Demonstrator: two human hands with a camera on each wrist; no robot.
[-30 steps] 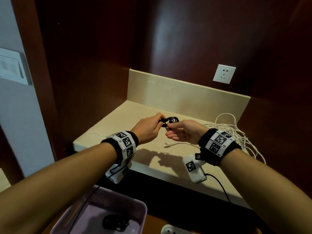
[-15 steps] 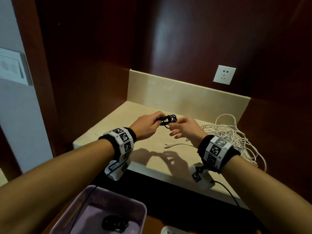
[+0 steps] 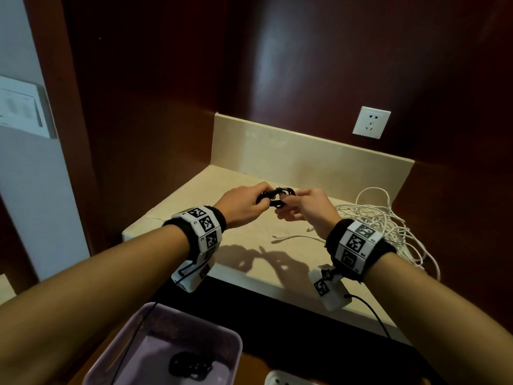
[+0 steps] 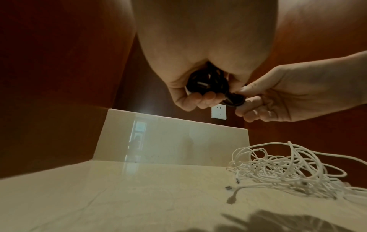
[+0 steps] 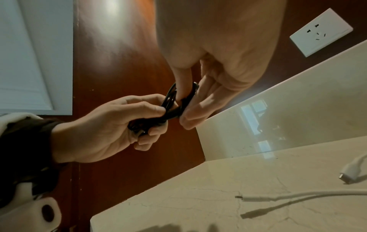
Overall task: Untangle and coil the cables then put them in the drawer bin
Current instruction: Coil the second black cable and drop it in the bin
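Your left hand [image 3: 241, 205] gripped the black cable [image 3: 273, 196] coil above the counter [image 3: 249, 245], its long axis running toward your right hand [image 3: 306, 208]. That hand pinched the loop end. The drawer bin [image 3: 222, 336] lay below, nearer your left.

Head camera above and behind both forearms, angled down at the counter [image 3: 241, 240] mid-frame, wrist cameras low under each palm, close to fingers, facing the back wall, all three sharing the wall socket [image 3: 371, 122] and white cable tangle [image 4: 294, 169].
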